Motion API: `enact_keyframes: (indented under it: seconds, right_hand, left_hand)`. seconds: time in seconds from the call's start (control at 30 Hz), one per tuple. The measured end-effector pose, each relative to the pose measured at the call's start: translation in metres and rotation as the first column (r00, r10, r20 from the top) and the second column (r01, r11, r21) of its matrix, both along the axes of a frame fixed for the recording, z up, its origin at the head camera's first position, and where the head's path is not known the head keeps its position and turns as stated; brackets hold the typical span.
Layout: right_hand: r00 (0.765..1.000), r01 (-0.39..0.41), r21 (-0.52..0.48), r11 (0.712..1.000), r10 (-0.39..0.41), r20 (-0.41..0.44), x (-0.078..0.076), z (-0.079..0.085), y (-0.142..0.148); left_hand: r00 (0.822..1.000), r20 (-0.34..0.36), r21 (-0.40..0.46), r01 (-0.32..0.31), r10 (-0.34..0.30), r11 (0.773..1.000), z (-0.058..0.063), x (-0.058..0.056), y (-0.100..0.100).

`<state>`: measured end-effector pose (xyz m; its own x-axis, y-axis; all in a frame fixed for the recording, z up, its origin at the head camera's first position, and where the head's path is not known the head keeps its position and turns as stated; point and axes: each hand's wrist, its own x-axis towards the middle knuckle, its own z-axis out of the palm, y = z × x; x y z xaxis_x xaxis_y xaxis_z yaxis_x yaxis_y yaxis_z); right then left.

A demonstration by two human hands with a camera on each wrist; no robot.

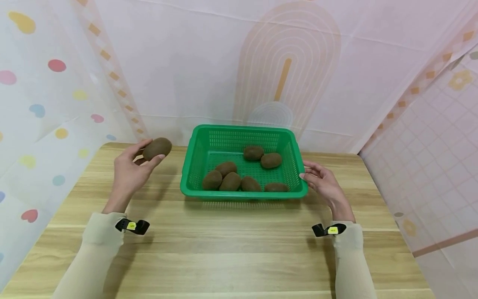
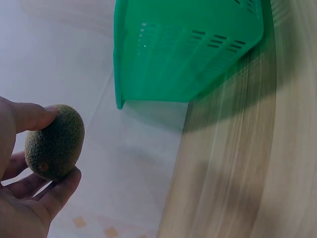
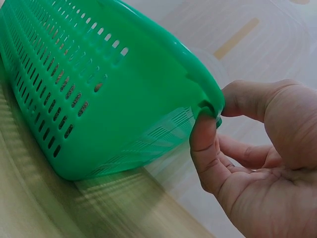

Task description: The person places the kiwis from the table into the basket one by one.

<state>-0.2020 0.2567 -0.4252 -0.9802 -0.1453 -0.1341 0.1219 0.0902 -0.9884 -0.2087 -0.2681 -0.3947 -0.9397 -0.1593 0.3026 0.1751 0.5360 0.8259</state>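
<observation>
My left hand holds a brown fuzzy kiwi between thumb and fingers, raised above the table to the left of the basket. The left wrist view shows the same kiwi pinched there, apart from the basket. A green plastic basket with slotted walls stands toward the back of the table. Several kiwis lie inside, most along its near side and two farther back on the right. My right hand pinches the basket's right rim between thumb and curled fingers.
The wooden table extends in front of the basket. Behind it hangs a pale patterned sheet, with more patterned sheeting at the left and right sides. Each wrist wears a black strap with a yellow label.
</observation>
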Motion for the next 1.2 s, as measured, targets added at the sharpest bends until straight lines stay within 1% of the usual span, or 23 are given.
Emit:
enact_keyframes:
  seconds: [0.17, 0.4, 0.5, 0.67, 0.87, 1.07, 1.2]
  right_hand:
    - [1.000, 0.003, -0.015, 1.000, -0.003, 0.006, 0.000, -0.001, 0.000]
    - [1.000, 0.008, 0.027, 1.000, -0.008, 0.006, 0.002, -0.001, 0.000]
    - [1.000, 0.008, 0.023, 1.000, -0.008, 0.004, 0.002, -0.001, 0.000]
    - [1.000, 0.006, 0.005, 1.000, -0.006, 0.000, 0.001, -0.001, 0.000]
    - [1.000, 0.001, -0.007, 1.000, -0.001, -0.003, 0.001, -0.002, 0.000]
    - [1.000, 0.008, -0.007, 1.000, -0.008, 0.005, 0.000, -0.002, 0.000]
    - [1.000, 0.011, 0.000, 1.000, -0.011, 0.004, -0.001, -0.002, 0.001]
  left_hand:
    - [0.999, -0.037, 0.008, 0.030, -0.029, 1.000, 0.003, 0.000, 0.008]
    - [0.992, -0.094, 0.016, 0.087, -0.085, 0.996, 0.004, -0.001, 0.023]
    - [0.990, -0.106, 0.007, 0.096, -0.094, 0.995, 0.006, 0.000, 0.029]
    - [0.988, -0.111, -0.009, 0.108, -0.108, 0.994, 0.010, 0.000, 0.037]
    - [0.982, -0.127, -0.013, 0.138, -0.138, 0.990, 0.013, -0.002, 0.048]
    - [0.979, -0.125, 0.004, 0.164, -0.162, 0.987, 0.012, -0.006, 0.057]
    - [0.978, -0.117, -0.017, 0.171, -0.172, 0.985, 0.010, -0.008, 0.061]
